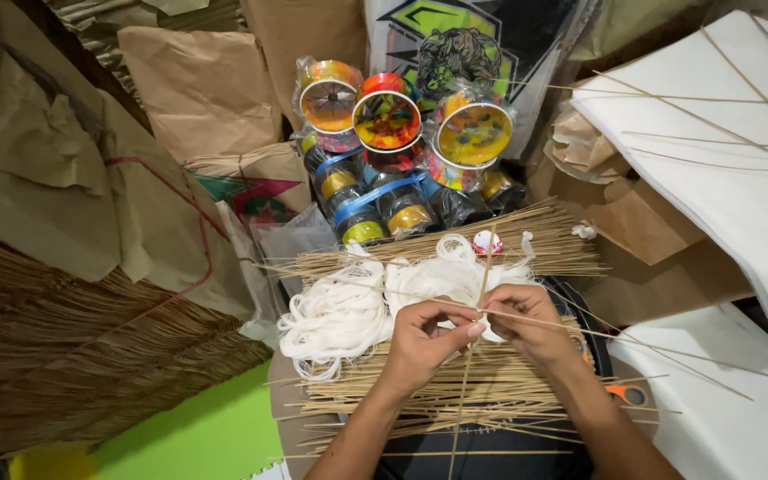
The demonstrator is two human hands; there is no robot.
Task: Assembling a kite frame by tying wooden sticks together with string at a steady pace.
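Your left hand [421,342] and right hand [526,324] meet over the lap, both grips pinched shut on two thin sticks [480,293] where they cross, one running upright, the other slanting off to the right; white thread [348,311] seems to pass between the fingertips, too fine to be sure. Judged from this, you want the crossing held tight and square, wraps snug, thumbs pressing so the sticks can't roll. Sticks look like split bamboo, pale, stiff, springy, splinter-prone. Thread lies in soft looped hanks just behind the hands, touching the stick bundle [455,396] spread flat under your wrists. Beyond, glossy plastic spools [387,120], bright, round, wrapped in film. White paper sheets [740,178] at right, thin, smooth, with sticks on them; crumpled brown paper [197,84] at left
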